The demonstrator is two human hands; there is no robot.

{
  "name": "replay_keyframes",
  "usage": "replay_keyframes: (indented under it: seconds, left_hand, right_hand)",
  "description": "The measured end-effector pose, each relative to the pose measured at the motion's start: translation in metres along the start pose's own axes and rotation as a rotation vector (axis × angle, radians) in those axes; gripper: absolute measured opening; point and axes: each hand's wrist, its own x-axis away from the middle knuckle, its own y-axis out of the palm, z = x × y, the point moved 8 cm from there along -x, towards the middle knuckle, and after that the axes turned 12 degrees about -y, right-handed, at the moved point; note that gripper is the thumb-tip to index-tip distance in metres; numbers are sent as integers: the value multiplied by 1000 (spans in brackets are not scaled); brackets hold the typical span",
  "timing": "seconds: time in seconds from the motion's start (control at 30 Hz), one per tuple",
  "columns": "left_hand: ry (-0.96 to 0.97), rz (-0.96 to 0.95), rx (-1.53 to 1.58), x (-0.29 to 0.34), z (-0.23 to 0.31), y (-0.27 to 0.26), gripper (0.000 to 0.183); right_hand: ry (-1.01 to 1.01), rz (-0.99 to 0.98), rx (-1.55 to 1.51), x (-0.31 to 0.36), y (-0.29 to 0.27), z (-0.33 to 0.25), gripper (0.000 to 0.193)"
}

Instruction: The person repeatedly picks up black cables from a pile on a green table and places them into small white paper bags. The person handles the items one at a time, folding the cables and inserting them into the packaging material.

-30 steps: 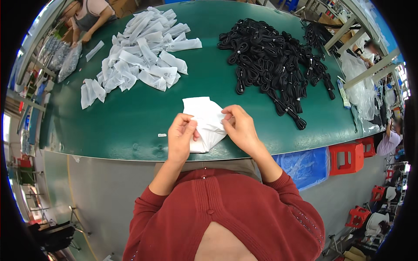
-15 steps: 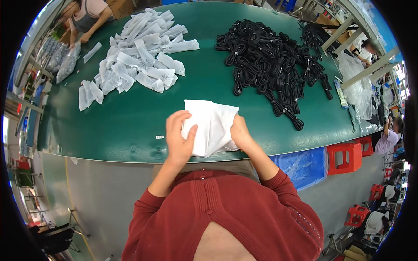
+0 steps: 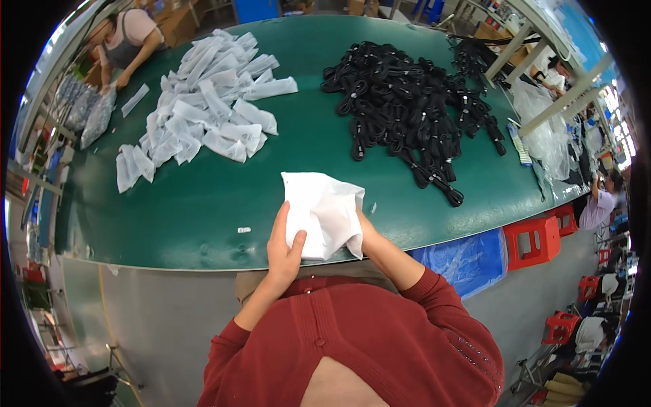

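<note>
A worker in a red cardigan (image 3: pixel 386 332) holds a white bag (image 3: pixel 315 214) at the lower centre of the frame, by the near edge of a green tabletop (image 3: pixel 176 217). The left grip (image 3: pixel 281 247) grasps the bag's left side, thumb across the front; the right grip (image 3: pixel 368 235) is at the bag's right side with its fingers hidden, and whether it is clenched cannot be told. The glossy tabletop carries a heap of pale packets (image 3: pixel 203 102) at upper left and a pile of bundled black cords (image 3: pixel 407 102) at upper right. A small white label (image 3: pixel 244 230) lies left of the bag. In the upper left corner, a co-worker in a grey apron (image 3: pixel 124 53) leans in, hands beside filled see-through bags (image 3: pixel 98 119). At upper right, see-through sheeting (image 3: pixel 542 129) bunches near a pale metal frame (image 3: pixel 566 98). Below it, a blue tub (image 3: pixel 461 264) covered in film and red stools (image 3: pixel 512 254) line the tabletop's edge above a grey floor (image 3: pixel 163 312), with a person in a lilac top (image 3: pixel 598 210) at far right
</note>
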Motion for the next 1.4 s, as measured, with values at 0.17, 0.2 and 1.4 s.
replay_keyframes:
  seconds: [0.17,0.2,1.4]
  left_hand:
    - [-28,-42,296,-4,-8,3,59]
    - [-113,-46,379,-8,-15,0,59]
    - [-467,-9,1008,-20,-47,9,32]
  right_hand:
    - [-60,-62,273,1,-2,0,48]
    - [-71,-76,323,3,0,-2,47]
    - [-322,16,375,39,0,-58,37]
